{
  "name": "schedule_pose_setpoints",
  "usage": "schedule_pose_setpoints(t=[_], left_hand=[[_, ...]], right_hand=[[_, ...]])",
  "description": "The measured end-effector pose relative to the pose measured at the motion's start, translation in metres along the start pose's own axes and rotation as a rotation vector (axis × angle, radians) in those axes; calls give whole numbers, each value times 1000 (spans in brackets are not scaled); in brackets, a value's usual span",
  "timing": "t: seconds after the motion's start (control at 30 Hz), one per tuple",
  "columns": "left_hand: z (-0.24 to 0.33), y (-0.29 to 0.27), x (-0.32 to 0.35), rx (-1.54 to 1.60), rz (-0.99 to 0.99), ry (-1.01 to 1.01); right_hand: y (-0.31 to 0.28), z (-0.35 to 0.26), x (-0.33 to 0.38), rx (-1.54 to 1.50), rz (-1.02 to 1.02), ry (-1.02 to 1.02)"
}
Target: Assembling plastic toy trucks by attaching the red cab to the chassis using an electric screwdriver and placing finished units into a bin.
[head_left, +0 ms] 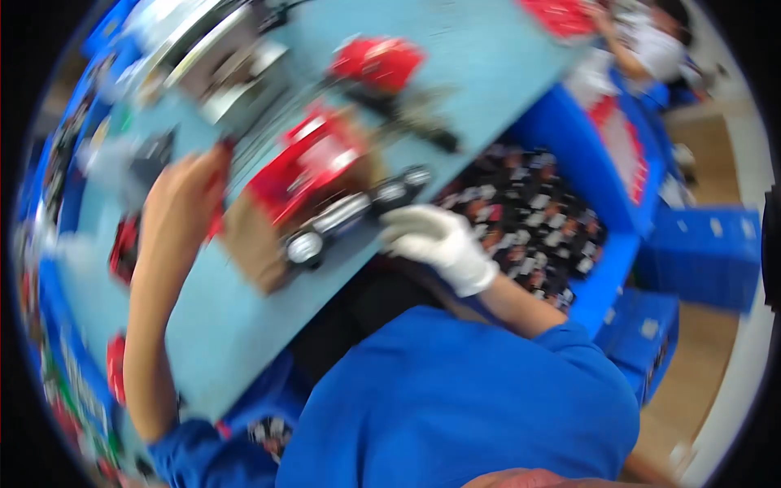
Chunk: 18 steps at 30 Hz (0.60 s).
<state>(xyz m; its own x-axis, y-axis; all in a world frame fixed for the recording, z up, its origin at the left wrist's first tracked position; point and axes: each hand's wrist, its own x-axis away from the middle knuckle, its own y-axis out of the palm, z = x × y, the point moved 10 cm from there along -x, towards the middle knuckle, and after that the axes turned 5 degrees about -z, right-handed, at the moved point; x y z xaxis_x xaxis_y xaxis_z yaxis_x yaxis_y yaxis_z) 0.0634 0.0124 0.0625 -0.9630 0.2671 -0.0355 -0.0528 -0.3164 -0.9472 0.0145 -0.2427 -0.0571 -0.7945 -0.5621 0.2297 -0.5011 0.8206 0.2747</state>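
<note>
Blur softens the whole scene. At the left, my bare left hand [183, 191] is closed above the table. Red shows along its finger side, too smeared to name. A red toy vehicle body [313, 163] lies on a brown cardboard piece [256, 240] between my hands. Along its near side is a dark and silver part with round wheel-like ends [338, 215]. My right hand [431, 240], in a white glove, is beside that part at the table edge. Its fingers are apart and slightly bent, with nothing seen in them.
A blue bin [561, 268] full of small dark parts stands right of the blue-green table [215, 342]. Another red toy body [378, 63] lies farther back, near a white box-like object [236, 73]. Blue crates [708, 252] stand at right. A co-worker [655, 49] sits far right.
</note>
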Motion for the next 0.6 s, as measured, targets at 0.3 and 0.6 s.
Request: schedule_pose_setpoints(t=[0.3,0.6], left_hand=[[33,6,4,-480,76,117],[83,-28,9,-277,287,253]], right_hand=[[9,10,-6,-52,-166,177],[-56,-102,-90,1177,361,-454]])
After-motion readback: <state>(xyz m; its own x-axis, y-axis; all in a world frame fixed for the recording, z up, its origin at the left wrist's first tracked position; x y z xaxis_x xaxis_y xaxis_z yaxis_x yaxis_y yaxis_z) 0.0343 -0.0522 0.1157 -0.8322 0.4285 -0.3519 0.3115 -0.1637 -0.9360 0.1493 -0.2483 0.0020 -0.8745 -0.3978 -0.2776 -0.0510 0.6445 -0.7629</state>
